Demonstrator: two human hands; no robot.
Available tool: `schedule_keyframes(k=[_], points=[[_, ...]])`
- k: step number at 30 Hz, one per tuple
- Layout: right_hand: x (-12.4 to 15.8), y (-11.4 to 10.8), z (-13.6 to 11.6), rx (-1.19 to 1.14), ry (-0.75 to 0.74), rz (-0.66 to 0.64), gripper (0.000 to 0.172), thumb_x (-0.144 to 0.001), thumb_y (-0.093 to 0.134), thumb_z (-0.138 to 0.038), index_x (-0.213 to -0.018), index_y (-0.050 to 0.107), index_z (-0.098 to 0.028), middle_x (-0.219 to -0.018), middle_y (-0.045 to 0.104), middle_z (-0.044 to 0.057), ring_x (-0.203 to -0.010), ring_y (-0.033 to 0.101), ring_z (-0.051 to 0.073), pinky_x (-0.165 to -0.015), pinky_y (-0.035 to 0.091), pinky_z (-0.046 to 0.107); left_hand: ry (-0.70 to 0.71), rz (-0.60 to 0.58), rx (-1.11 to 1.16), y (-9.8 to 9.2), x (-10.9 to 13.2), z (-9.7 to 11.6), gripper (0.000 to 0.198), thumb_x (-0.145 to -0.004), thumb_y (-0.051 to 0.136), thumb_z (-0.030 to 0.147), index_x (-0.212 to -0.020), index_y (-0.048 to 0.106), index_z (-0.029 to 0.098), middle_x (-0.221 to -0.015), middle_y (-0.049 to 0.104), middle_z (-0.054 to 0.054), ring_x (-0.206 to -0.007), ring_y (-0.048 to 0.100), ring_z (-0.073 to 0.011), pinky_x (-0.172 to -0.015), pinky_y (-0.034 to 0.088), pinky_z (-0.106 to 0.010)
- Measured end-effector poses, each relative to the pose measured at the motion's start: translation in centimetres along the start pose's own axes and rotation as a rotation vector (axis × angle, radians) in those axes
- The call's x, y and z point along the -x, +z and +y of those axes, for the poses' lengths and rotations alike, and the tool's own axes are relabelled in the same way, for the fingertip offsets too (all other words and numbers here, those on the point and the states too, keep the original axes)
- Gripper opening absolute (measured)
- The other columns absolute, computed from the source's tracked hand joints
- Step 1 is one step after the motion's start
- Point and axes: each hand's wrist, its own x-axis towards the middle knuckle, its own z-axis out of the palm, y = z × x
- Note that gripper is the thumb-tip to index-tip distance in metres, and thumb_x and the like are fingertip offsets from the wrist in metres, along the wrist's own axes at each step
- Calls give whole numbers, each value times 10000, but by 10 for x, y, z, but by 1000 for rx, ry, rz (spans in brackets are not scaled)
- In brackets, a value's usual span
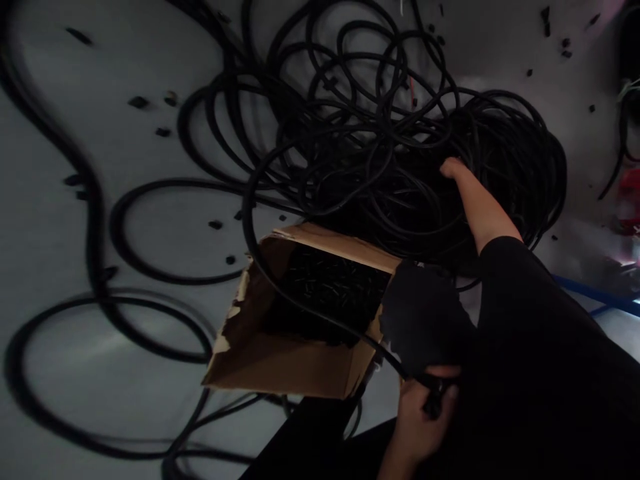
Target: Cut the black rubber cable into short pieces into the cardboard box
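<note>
My left hand [423, 417], at the bottom centre-right, is closed round the end of a black cable [320, 312]. That cable loops up from the hand and passes over an open cardboard box [300, 367]. Many small black pieces [330, 283] lie inside the box. Farther up, my right hand [453, 168] reaches into a big tangled coil of black cable [525, 143]; its fingers are hidden among the dark loops.
Loose black cable loops [95, 220] spread over the grey surface [160, 230] at the left. Small dark pieces [139, 102] lie scattered about. A blue bar [595, 291] and a red object [629, 200] show at the right edge.
</note>
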Motion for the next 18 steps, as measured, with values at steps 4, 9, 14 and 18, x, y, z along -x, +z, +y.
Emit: schedule_keyframes(k=[4,9,14,18], points=[[58,1,1,-251,-19,76,464,-1254,543,-32,-1661,746,59,-1794,702,325,-1638,689,222,-1497,414,417,-100,134,15,1,6,9,265,-1136,774,391,-1210,1015,308,-1168,987,-98,-1069,958,-286,-1003,757,-381],[155,-4,56,-715,-35,327,308,-1203,616,-29,-1340,866,-148,-1500,859,165,-1365,772,159,-1258,543,264,-142,184,32,4,6,12,296,-1120,812,504,-1136,1015,289,-1127,977,-102,-1044,940,-309,-1047,748,-430],[232,13,149,-1033,400,396,307,-1173,557,-55,-1045,749,-257,-1025,844,131,-913,735,228,-943,597,412,-150,209,15,8,7,8,345,-1115,834,573,-1106,1016,280,-1077,968,-101,-1013,931,-317,-1031,743,-443],[298,70,182,-1267,537,-161,315,-1223,536,-154,-1063,796,-231,-1026,858,167,-879,773,213,-882,624,380,-152,239,-10,9,8,10,373,-1100,846,608,-1090,1020,279,-1067,964,-102,-979,920,-318,-1009,740,-445]])
